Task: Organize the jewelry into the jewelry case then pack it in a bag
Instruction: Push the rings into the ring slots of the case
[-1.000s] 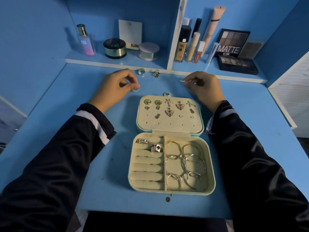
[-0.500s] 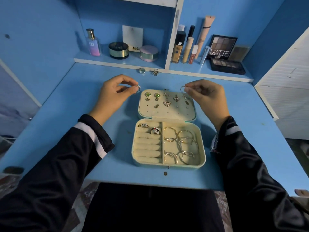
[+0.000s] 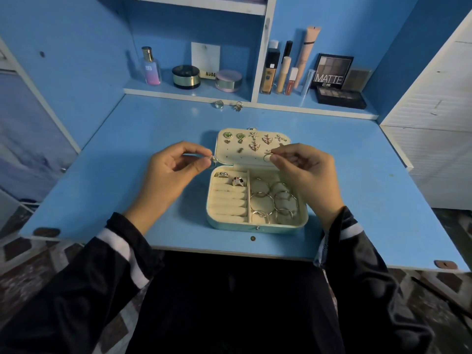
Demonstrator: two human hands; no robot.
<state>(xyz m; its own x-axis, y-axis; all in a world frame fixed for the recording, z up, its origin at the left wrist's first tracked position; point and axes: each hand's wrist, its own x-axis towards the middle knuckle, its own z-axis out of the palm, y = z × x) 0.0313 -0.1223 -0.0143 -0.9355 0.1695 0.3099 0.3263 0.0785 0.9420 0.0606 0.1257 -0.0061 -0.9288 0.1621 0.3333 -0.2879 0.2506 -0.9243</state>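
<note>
Jewelry sorting, mid-task: the open case (image 3: pixel 255 227) sits at the middle of the worktop (image 3: pixel 127 149), close to the front edge. Its long axis runs front to back and its lid (image 3: pixel 245 159) lies flat toward the shelf (image 3: pixel 186 92).

My left hand (image 3: pixel 173 172) pinches a small ring (image 3: pixel 213 158) between thumb and forefinger just off the lid's left edge. My right hand (image 3: pixel 306 175) pinches a thin band (image 3: pixel 267 157) over the lid's right side, its hoop facing up at me. How the small ring is turned, I cannot tell.

The ring rolls (image 3: pixel 227 200) lie crosswise in the tray's left half, just toward me from both hands, and the left is nearer. I judge each ring must go in edge-down between two rolls. Two loose rings (image 3: pixel 219 104) wait at the worktop's back edge.
</note>
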